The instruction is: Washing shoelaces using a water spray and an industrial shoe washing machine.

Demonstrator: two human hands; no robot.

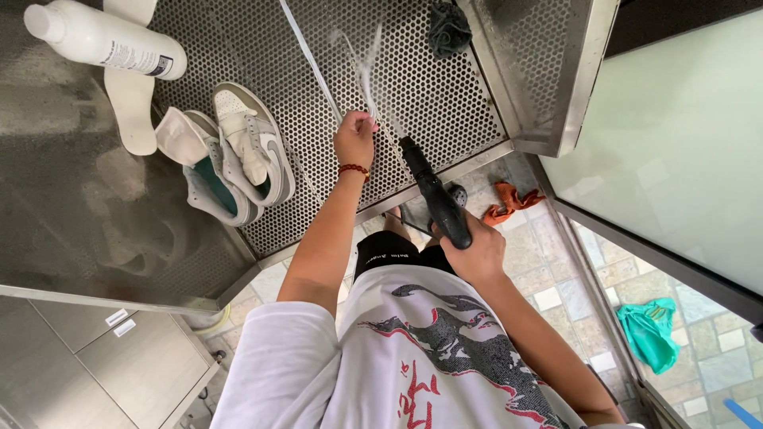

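Firmly closed right hand [475,248] around spray gun [433,193]

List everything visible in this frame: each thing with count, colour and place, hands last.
Sneakers: two, grey and white, on the perforated tray, left.
Insole: one, white, left of the sneakers.
Bottle: one, white, lying top left.
Lace: one, white, pinched in the left hand.
Spray gun: one, black, aimed at the lace.
Tray: one, steel, perforated.
Dark rag: one, tray's top edge.
Orange rag: one, floor.
Green cloth: one, floor, right.
Left hand: holds the lace.
Right hand: grips the spray gun.
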